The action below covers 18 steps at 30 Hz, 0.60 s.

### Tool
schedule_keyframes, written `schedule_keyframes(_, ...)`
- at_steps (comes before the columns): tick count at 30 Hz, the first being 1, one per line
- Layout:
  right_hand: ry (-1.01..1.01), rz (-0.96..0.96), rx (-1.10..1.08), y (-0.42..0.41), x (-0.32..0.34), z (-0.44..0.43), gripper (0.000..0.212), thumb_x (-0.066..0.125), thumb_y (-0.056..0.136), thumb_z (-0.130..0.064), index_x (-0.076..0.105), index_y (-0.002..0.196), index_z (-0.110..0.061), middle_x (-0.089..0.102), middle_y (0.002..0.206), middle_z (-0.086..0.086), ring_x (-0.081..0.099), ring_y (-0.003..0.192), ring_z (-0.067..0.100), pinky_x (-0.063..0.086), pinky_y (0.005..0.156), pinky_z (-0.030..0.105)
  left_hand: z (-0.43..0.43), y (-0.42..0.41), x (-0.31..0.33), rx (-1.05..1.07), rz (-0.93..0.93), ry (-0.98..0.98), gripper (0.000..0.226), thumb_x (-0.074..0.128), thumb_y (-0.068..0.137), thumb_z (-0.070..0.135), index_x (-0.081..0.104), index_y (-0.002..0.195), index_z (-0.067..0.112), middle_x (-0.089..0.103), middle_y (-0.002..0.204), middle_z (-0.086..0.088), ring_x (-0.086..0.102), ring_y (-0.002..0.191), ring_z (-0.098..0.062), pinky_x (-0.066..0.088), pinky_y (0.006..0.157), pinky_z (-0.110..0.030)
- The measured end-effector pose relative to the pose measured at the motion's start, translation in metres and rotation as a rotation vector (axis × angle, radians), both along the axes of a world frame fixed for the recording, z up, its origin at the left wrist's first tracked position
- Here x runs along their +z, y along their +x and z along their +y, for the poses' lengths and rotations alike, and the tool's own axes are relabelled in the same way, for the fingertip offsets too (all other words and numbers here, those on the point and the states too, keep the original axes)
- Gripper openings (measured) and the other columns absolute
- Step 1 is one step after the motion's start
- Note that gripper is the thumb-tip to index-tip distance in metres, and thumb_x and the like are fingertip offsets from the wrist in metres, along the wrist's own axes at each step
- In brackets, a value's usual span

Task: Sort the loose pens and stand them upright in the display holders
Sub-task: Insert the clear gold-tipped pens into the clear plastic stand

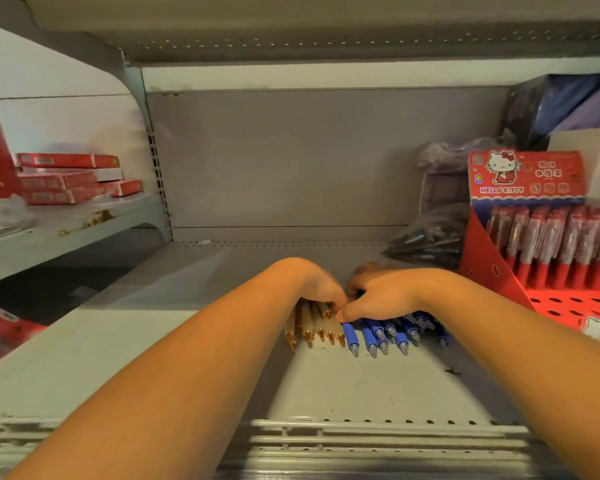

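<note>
Several loose pens lie side by side on the grey shelf (361, 386), tips toward me. The left group is cream with gold tips (312, 332); the right group is blue-gripped (378, 336). My left hand (321, 285) rests over the cream pens, fingers curled down around their barrels. My right hand (378, 294) covers the blue pens, thumb pressing beside the leftmost one. The two hands touch in the middle. A red Hello Kitty display holder (499, 275) stands at the right, with a row of red pens (561, 240) upright in it and several empty holes in front.
A clear bag of dark pens (426, 240) lies behind the holder's left side. Stacked red boxes (70, 178) sit on the neighbouring shelf at the left. Dark bags (565, 105) and a white box (596, 154) fill the back right corner. A ribbed rail (361, 441) edges the shelf front.
</note>
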State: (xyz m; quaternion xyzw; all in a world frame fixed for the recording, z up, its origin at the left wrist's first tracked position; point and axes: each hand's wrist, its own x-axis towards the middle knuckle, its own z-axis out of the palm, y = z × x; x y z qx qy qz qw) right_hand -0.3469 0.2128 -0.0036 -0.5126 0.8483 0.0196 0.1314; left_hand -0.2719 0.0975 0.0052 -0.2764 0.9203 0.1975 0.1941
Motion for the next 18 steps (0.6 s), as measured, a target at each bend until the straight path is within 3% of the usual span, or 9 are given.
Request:
schedule_keyframes(3, -0.008, -0.04, -0.002, -0.001, -0.002, 0.001, 0.051, 0.051, 0.092, -0.061, 0.054, 0.126, -0.023, 0.06, 0.115, -0.001, 0.057, 0.099, 0.014, 0.045, 0.082, 0.03, 0.003, -0.006, 0.001, -0.031, -0.027, -0.047, 0.027, 0.051, 0.096, 0.029, 0.062, 0.077, 0.012, 0.064, 0.066, -0.006, 0.062, 0.039, -0.015, 0.048, 0.036, -0.019)
schedule_keyframes(8, -0.01, -0.045, 0.008, 0.0, -0.001, 0.003, 0.053, 0.051, 0.092, -0.058, 0.053, 0.13, -0.021, 0.062, 0.122, 0.003, 0.06, 0.106, 0.019, 0.049, 0.094, 0.036, 0.005, -0.012, -0.001, -0.066, -0.058, -0.098, 0.024, 0.048, 0.097, 0.029, 0.062, 0.084, 0.015, 0.065, 0.081, -0.006, 0.064, 0.062, -0.018, 0.052, 0.053, -0.024)
schedule_keyframes(12, -0.003, -0.051, 0.021, -0.002, 0.002, 0.006, 0.045, 0.049, 0.095, -0.055, 0.058, 0.123, -0.02, 0.064, 0.116, 0.004, 0.061, 0.103, 0.019, 0.049, 0.081, 0.03, 0.003, -0.011, -0.004, 0.011, -0.053, -0.076, 0.028, 0.048, 0.099, 0.03, 0.064, 0.109, 0.009, 0.068, 0.094, -0.01, 0.067, 0.073, -0.022, 0.055, 0.061, -0.026)
schedule_keyframes(15, -0.013, -0.061, 0.011, -0.002, 0.002, 0.007, 0.042, 0.05, 0.095, -0.055, 0.06, 0.116, -0.02, 0.065, 0.112, 0.004, 0.062, 0.101, 0.019, 0.046, 0.074, 0.028, 0.0, -0.008, -0.005, 0.024, -0.023, -0.095, 0.021, 0.047, 0.102, 0.03, 0.06, 0.104, 0.014, 0.064, 0.084, -0.004, 0.063, 0.065, -0.015, 0.052, 0.054, -0.023)
schedule_keyframes(18, -0.021, -0.067, 0.016, -0.001, 0.001, 0.008, 0.043, 0.051, 0.095, -0.055, 0.06, 0.117, -0.02, 0.064, 0.111, 0.004, 0.061, 0.101, 0.02, 0.047, 0.081, 0.032, 0.0, -0.007, -0.003, 0.034, -0.038, -0.122, 0.023, 0.051, 0.099, 0.03, 0.062, 0.107, 0.012, 0.062, 0.081, -0.004, 0.061, 0.066, -0.016, 0.051, 0.057, -0.024)
